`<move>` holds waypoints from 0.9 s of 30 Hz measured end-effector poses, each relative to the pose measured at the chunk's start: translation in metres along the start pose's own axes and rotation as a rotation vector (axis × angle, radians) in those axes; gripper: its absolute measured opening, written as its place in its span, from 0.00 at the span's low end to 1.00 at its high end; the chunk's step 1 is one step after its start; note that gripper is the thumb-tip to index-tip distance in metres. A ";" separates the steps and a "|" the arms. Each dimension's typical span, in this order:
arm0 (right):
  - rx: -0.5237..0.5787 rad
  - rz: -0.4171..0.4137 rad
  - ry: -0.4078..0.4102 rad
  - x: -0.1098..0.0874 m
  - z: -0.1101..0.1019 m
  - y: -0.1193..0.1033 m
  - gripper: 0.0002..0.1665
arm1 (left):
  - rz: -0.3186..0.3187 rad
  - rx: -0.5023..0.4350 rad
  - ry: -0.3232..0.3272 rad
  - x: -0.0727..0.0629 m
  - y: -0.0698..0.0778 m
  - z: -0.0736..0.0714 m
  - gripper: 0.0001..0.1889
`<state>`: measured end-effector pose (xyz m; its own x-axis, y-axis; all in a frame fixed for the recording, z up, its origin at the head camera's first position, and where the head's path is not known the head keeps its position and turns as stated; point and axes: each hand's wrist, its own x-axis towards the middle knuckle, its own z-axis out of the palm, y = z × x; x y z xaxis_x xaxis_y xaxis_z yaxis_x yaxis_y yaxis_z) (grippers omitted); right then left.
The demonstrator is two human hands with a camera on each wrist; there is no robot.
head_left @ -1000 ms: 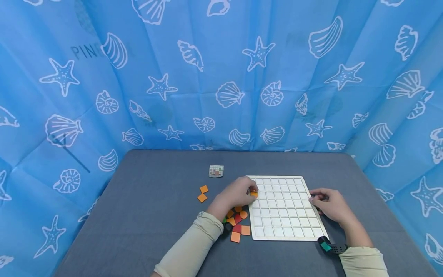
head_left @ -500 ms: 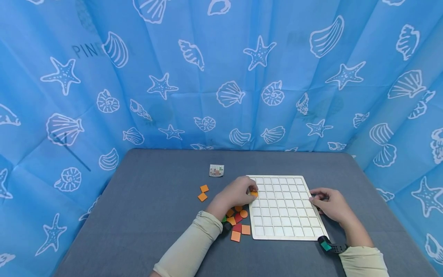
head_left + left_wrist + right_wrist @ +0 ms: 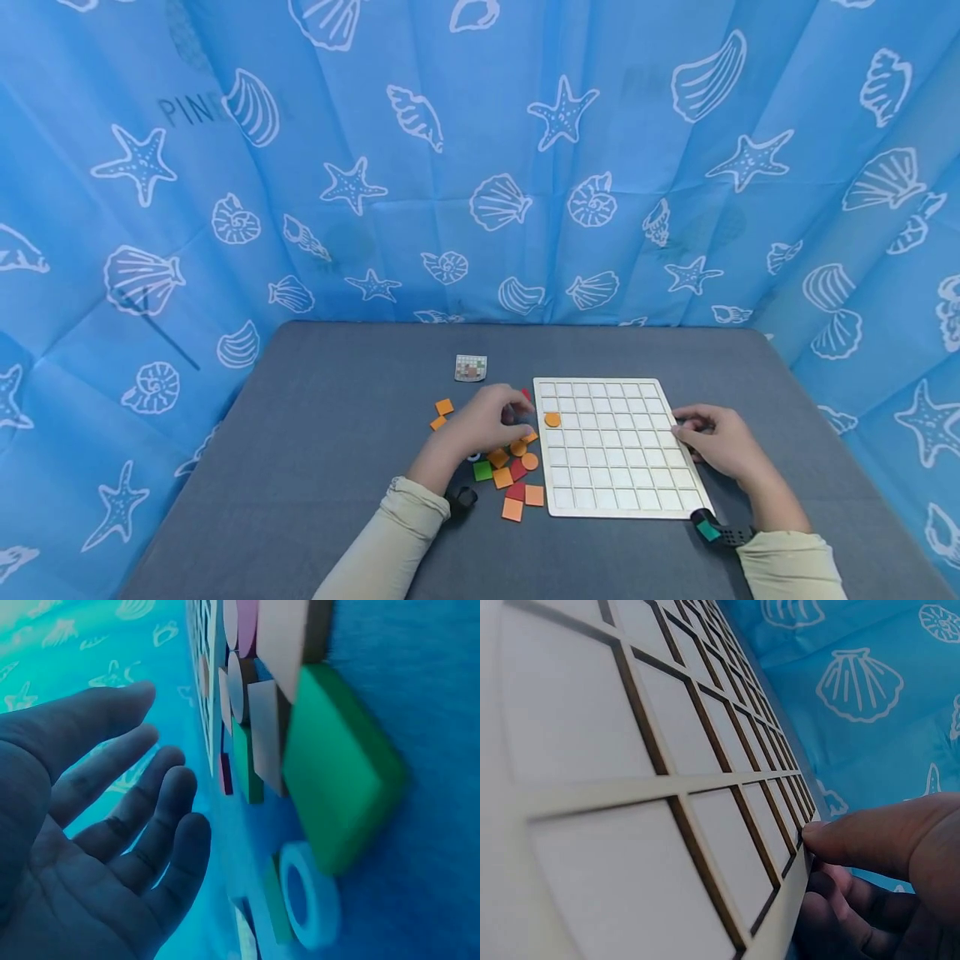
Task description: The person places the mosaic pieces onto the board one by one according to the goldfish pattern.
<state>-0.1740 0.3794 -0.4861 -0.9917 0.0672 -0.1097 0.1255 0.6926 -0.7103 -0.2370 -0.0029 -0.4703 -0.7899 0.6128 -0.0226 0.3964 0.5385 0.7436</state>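
A white grid board (image 3: 609,458) lies on the table, with one round orange piece (image 3: 552,420) in a square near its left edge. My right hand (image 3: 716,439) holds the board's right edge; in the right wrist view the thumb (image 3: 855,838) rests on the rim and the other fingers curl beside it. My left hand (image 3: 483,421) is just left of the board, over a pile of loose pieces. Its fingers are spread and relaxed in the left wrist view, holding nothing. A green square tile (image 3: 337,769) and a pale ring (image 3: 330,911) lie near it.
Orange, red and green pieces lie between the left forearm and the board, including a peach square tile (image 3: 512,510). Two orange tiles (image 3: 444,407) lie farther left. A small card with a grid picture (image 3: 471,368) lies behind. A blue shell-print curtain (image 3: 480,167) hangs beyond the table.
My left hand has let go of the round orange piece, which stays in the board, and has moved left over the loose pieces. My right hand keeps its place at the edge.
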 end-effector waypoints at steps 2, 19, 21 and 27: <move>-0.001 -0.003 -0.002 0.000 0.000 0.000 0.25 | -0.003 0.005 -0.004 -0.006 -0.002 0.000 0.13; -0.019 -0.018 0.008 0.000 0.001 0.001 0.23 | -0.022 0.096 -0.083 -0.019 -0.009 0.002 0.08; -0.019 -0.019 0.006 0.000 0.001 0.000 0.24 | -0.032 0.096 -0.079 -0.019 -0.009 0.003 0.08; -0.019 -0.004 0.010 0.001 0.001 -0.001 0.24 | -0.024 0.099 -0.064 -0.018 -0.009 0.005 0.07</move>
<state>-0.1746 0.3785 -0.4861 -0.9924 0.0718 -0.0997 0.1212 0.7061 -0.6977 -0.2236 -0.0158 -0.4800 -0.7694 0.6331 -0.0850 0.4243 0.6060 0.6729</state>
